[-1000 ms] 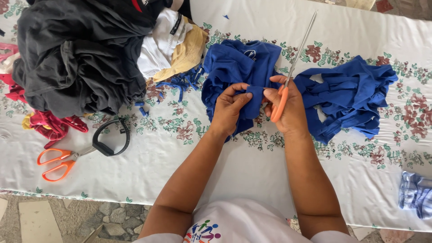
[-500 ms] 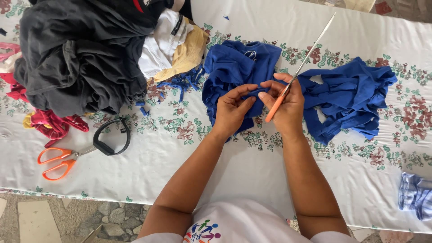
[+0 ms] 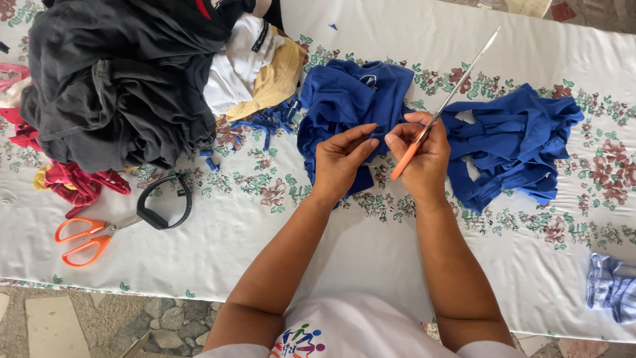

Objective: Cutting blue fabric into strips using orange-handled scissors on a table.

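The right hand is curled around the orange grip of a pair of scissors, whose long metal blades slant up and away to the right, tips in the air above the worktop. The handle loops are hidden inside the fist, so only a sliver of orange shows, and whether the blades are parted cannot be told. The left hand sits just beside it, fingers half bent, fingertips pinching the edge of a crumpled blue garment that lies on the flowered cloth directly beyond both hands. How much fabric is caught in that pinch is hard to make out.

From the head view there are two heaps of blue cloth: the one under the hands and a cut-up blue piece to the right, close to the right hand. Two pairs of scissors show: the one being held, and a second orange pair lying at the left near a black loop. A large pile of dark clothes fills the upper left, cut off by the frame. A pale striped cloth is clipped by the right edge.
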